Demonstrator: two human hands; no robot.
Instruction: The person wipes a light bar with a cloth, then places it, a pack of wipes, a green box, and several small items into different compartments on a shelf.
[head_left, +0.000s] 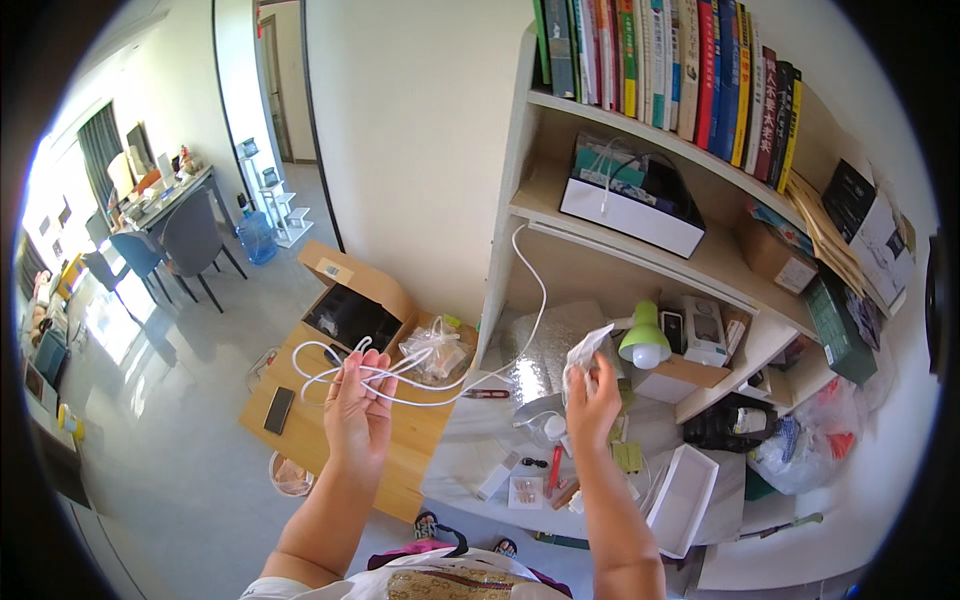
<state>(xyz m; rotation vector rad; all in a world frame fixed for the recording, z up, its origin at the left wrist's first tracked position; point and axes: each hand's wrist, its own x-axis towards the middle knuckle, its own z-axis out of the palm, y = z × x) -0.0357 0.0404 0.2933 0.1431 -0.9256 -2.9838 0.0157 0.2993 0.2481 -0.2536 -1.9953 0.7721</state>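
Observation:
My left hand is raised over the wooden table, its fingers closed around several loops of a white cable. From there the cable runs right and climbs to the edge of the upper shelf. A crumpled white tissue or cloth is pinched in my right hand, above the marble-patterned desk; its exact kind is hard to tell. Below this hand lie a red pen-like tool, a small white box and a short black cable.
An opened cardboard box, a clear plastic bag and a phone rest on the wooden table. A green lamp and a white tray stand on the right. Shelves with books rise behind the desk.

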